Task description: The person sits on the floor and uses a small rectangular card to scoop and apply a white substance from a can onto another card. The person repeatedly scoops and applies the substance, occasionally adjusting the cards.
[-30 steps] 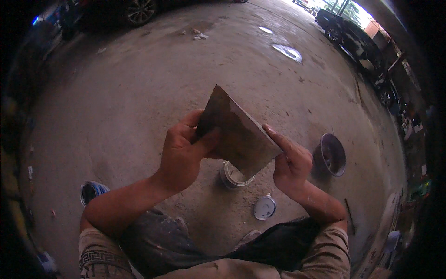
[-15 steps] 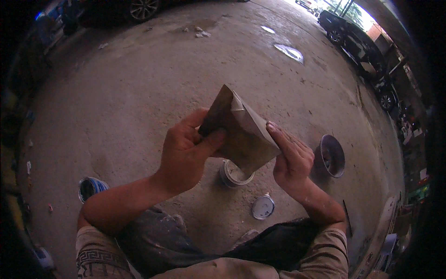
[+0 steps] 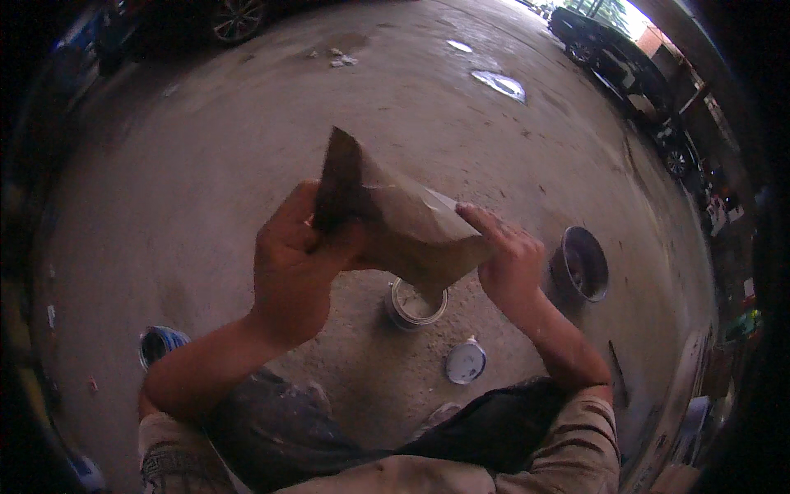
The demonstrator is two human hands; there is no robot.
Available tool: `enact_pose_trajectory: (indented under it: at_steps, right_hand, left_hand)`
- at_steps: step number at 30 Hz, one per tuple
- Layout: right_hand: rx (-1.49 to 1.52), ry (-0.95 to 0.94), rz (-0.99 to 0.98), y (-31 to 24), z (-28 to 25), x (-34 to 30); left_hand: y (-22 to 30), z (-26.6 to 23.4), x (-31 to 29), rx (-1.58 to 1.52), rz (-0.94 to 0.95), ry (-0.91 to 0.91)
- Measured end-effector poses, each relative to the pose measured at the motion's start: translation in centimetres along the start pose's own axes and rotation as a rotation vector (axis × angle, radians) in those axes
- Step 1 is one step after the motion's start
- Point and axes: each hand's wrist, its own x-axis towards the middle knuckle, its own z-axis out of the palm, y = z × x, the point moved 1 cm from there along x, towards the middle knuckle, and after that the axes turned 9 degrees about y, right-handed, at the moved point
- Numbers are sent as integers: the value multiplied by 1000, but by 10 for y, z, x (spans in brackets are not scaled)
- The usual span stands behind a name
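A bent, brown-grey sheet (image 3: 403, 216), perhaps sandpaper, is held up in front of me with a darker patch towards its left end. My left hand (image 3: 295, 255) is closed on that end, with the thumb across the near face and the fingers behind. At the other end, my right hand (image 3: 512, 259) grips the sheet's edge with its fingers nearly straight; its thumb is hidden. Below the sheet stands an open can (image 3: 405, 317) with pale grey contents, partly covered from view. A round lid (image 3: 466, 363) lies on the floor close to the can.
A dark round bowl (image 3: 583, 263) sits to the right on the concrete floor (image 3: 206, 156). On the left is a blue-and-white can (image 3: 169, 339), partly behind my forearm. Dark cars (image 3: 613, 62) stand farther off, and a puddle (image 3: 499, 85) shines at the back.
Both hands have shifted left with the sheet. The sheet has turned, so its far left corner points higher and more of its face bows out. The view has moved slightly.
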Motion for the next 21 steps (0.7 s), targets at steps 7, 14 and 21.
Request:
enact_pose_trajectory:
  at_steps: [7,14,21]
  right_hand:
    - [1101,190,799,16,12,8]
    - [1103,156,473,-45,-3,4]
    - [802,72,140,-46,1,-1]
  left_hand:
    - [-13,1,5,-151,-180,28]
    - [-21,13,1,-97,-270,19]
    - [-20,13,3,-72,-224,-6]
